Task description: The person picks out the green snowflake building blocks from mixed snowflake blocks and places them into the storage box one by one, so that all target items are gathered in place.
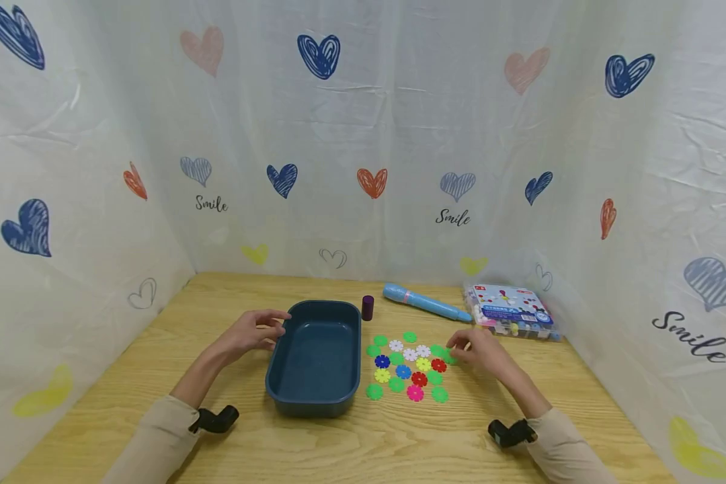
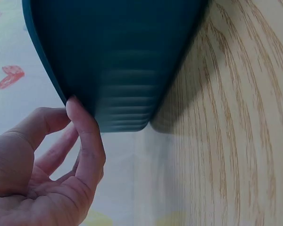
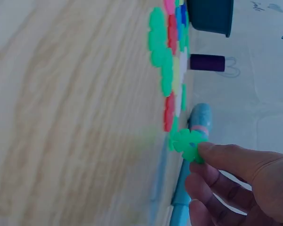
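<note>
My left hand [image 1: 246, 338] pinches the left rim of a dark teal plastic bin [image 1: 314, 408] between thumb and finger; in the left wrist view the bin's outer wall [image 2: 127, 56] rises beside the fingertips. My right hand [image 1: 486, 350] is at the right edge of a patch of flower-shaped plastic discs. Between its thumb and fingers it holds a green disc [image 3: 187, 144], lifted on edge in the right wrist view. Other discs lie flat on the table: green, white, a dark blue disc [image 1: 382, 361], yellow, red and a pink disc [image 1: 415, 393].
Behind the discs stands a small dark purple cylinder [image 1: 368, 308]. A light blue microphone-shaped tube [image 1: 426, 303] lies at the back, its tip near a clear box [image 1: 511, 312] with a printed lid. White curtains [image 1: 351, 134] with hearts enclose the wooden table [image 1: 399, 447].
</note>
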`<action>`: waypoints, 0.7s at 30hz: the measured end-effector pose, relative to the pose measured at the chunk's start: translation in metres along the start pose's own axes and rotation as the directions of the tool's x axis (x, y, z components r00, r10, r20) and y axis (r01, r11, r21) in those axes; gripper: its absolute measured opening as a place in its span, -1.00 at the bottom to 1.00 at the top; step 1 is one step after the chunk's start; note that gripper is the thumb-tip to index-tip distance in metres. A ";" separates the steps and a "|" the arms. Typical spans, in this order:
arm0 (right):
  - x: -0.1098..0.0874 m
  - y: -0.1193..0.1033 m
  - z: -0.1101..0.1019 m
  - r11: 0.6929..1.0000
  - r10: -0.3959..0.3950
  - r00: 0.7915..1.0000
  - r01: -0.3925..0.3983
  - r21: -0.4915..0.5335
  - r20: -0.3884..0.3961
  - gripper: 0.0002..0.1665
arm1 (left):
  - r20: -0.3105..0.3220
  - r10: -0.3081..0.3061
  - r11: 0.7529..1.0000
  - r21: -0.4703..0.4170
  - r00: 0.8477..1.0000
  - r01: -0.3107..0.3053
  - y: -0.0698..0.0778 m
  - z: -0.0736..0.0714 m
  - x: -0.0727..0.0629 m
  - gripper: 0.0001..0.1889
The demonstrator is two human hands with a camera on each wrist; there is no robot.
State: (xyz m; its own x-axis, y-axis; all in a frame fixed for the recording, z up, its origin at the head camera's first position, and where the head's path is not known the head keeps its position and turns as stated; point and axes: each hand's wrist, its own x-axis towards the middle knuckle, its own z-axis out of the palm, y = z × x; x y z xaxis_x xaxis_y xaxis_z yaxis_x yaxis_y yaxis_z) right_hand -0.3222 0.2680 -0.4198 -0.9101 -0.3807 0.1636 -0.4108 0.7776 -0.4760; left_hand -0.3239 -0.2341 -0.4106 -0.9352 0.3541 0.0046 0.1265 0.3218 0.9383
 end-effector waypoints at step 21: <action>0.032 -0.049 -0.002 0.993 -0.049 0.998 0.043 0.113 0.043 -0.87 | 0.003 -0.040 0.999 -0.022 0.999 0.040 -0.001 -0.001 0.002 -0.50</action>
State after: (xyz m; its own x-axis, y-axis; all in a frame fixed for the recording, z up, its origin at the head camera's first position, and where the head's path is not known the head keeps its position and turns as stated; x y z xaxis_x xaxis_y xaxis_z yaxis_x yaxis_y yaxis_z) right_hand -0.3315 0.2182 -0.3893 -0.8858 -0.4395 0.1489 -0.4413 0.6988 -0.5630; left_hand -0.3264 -0.2347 -0.4109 -0.9385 0.3437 -0.0340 0.0817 0.3164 0.9451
